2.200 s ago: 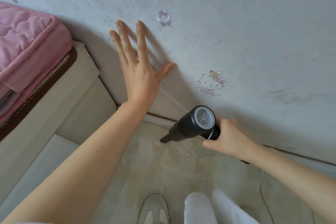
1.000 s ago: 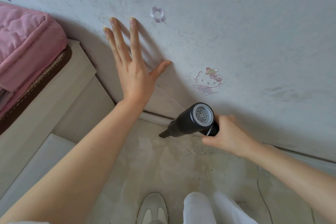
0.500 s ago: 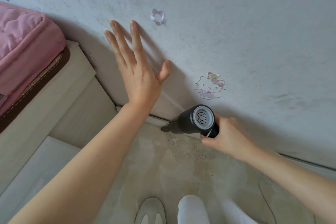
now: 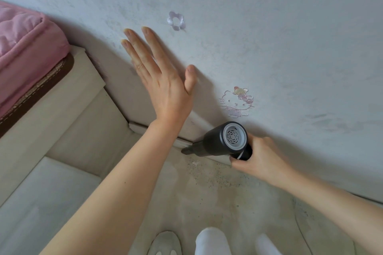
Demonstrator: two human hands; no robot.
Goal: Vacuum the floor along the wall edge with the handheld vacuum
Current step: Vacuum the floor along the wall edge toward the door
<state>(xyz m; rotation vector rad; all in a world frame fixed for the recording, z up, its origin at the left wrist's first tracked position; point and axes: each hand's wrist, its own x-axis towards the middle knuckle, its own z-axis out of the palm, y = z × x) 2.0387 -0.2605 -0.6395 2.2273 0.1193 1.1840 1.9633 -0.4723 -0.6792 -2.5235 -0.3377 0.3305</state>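
My right hand (image 4: pixel 261 160) grips the handle of a black handheld vacuum (image 4: pixel 219 143) with a grey vented rear cap. Its narrow nozzle tip (image 4: pixel 186 150) points left and touches the floor right at the white baseboard (image 4: pixel 182 142). My left hand (image 4: pixel 161 80) lies flat on the grey wall (image 4: pixel 269 37) above the nozzle, fingers straight and together. Dark crumbs and dust (image 4: pixel 209 174) speckle the beige floor just below and right of the nozzle.
A cream bed frame (image 4: pixel 62 114) with a pink quilt (image 4: pixel 24 47) stands at the left, close to the wall corner. Cartoon cat (image 4: pixel 236 102) and flower (image 4: pixel 175 20) stickers mark the wall. My slipper (image 4: pixel 163 243) and white-clad leg (image 4: pixel 213 242) are at the bottom.
The nozzle has slid left and in against the baseboard. My left hand stays on the wall, and its fingers and thumb have drawn closer together.
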